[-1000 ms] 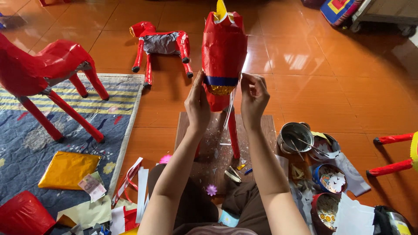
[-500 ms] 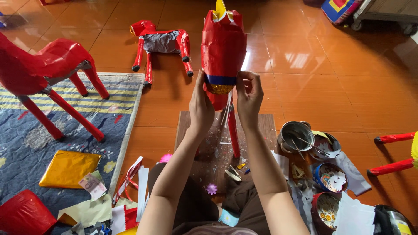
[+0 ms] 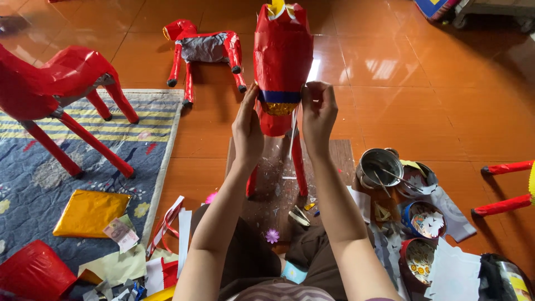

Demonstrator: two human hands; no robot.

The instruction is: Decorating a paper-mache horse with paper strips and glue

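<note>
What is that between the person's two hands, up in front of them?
In the head view, a tall red paper figure stands between the left hand and right hand, both at its blue and gold band; its legs rest on a brown board.

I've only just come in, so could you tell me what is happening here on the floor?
A person sitting on the floor works on a red paper-covered animal figure standing on a board. The left hand steadies its side, and the right hand pinches a thin strip at the blue and gold band. Two similar red figures stand nearby; tins and paper scraps lie around.
</note>
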